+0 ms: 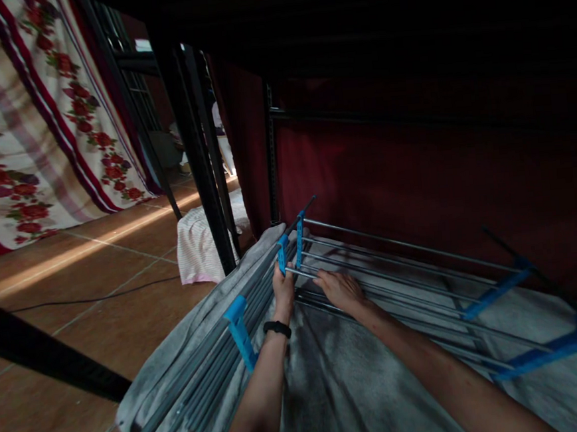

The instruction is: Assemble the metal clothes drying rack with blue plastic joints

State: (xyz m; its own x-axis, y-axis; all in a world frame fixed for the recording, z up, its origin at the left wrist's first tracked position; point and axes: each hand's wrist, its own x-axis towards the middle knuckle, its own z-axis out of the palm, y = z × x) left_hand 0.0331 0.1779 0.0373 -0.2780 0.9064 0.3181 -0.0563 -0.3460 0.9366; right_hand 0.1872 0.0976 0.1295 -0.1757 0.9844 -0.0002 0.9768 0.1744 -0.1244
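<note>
My left hand (283, 288), with a black band on its wrist, is closed on the lower end of a blue plastic bracket (282, 255). My right hand (340, 290) is closed around a thin metal rod (300, 273) that runs to this bracket. Behind it stands a second blue bracket (300, 240), joined to several rods stretching right to blue brackets (553, 351) at the far side. Left of my hands, a bundle of grey tubes (216, 375) lies on the grey cloth, beside another blue bracket (241, 331).
Black metal posts (196, 150) rise at the left, and a dark shelf hangs overhead. A dark red cloth (390, 175) covers the back. Beyond the posts are a floral curtain (56, 121), a white striped cloth (201, 246) and a cable on the tiled floor (136, 254).
</note>
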